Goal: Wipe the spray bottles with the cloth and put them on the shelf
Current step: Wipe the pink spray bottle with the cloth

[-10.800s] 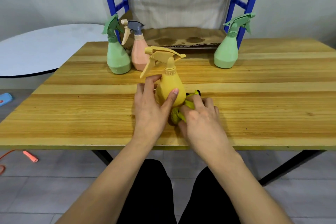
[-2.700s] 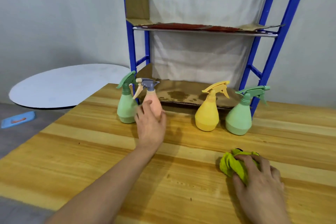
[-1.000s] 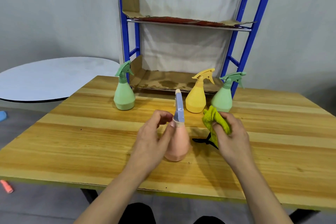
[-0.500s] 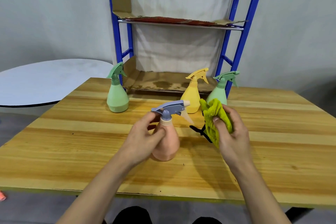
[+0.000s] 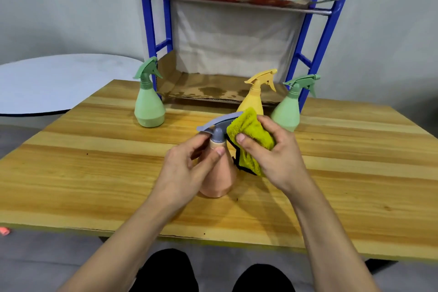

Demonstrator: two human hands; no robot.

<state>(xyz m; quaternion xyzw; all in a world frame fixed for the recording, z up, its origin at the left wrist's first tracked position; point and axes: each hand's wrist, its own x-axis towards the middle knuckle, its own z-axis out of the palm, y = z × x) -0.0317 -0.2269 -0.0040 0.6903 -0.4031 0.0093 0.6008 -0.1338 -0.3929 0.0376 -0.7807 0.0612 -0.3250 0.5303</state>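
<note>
1. The pink spray bottle (image 5: 219, 176) stands upright on the wooden bench (image 5: 94, 173), near its front edge; it serves as landmark below.
2. The left hand (image 5: 187, 170) grasps the pink bottle's neck, thumb tip just under the grey trigger head (image 5: 219, 125).
3. The right hand (image 5: 272, 156) clutches the yellow-green cloth (image 5: 251, 135), pressing it against the nozzle end of the grey head, right of the bottle's neck.
4. Behind the pink bottle, partly hidden by the cloth, stands a yellow spray bottle (image 5: 257, 96); a green spray bottle (image 5: 288, 111) stands just right of that.
5. Another green spray bottle (image 5: 149, 106) stands behind and left of the pink bottle.
6. The blue shelf (image 5: 305, 66) rises behind the pink bottle, cardboard on its lower level.
</note>
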